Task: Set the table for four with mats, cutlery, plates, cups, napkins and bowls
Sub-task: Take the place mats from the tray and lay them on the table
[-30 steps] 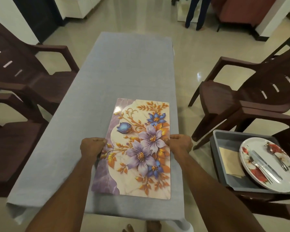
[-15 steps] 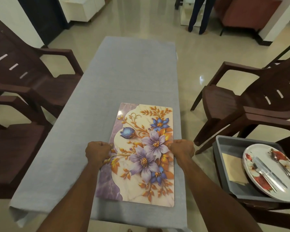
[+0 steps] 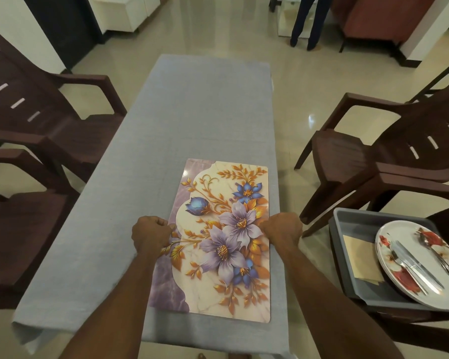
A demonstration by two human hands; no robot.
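Note:
A floral place mat (image 3: 218,229) with purple and blue flowers lies on the near right part of the grey-clothed table (image 3: 187,120). My left hand (image 3: 151,233) grips the mat's left long edge with curled fingers. My right hand (image 3: 283,230) grips the right long edge the same way. Whether more mats lie stacked beneath it I cannot tell. On a chair at the right, a grey tray (image 3: 347,224) holds floral plates (image 3: 399,237) with a fork, knife and spoon (image 3: 420,265) on top, plus a tan napkin (image 3: 360,257).
Dark brown plastic chairs stand on both sides, two at the left (image 3: 31,141) and two at the right (image 3: 389,156). A person's legs (image 3: 306,22) stand on the tiled floor beyond the table's far end. A white cabinet (image 3: 125,11) is at the back left.
Both hands keep their hold on the mat's long edges. The mat has stayed near the table's right edge; the view itself has shifted slightly.

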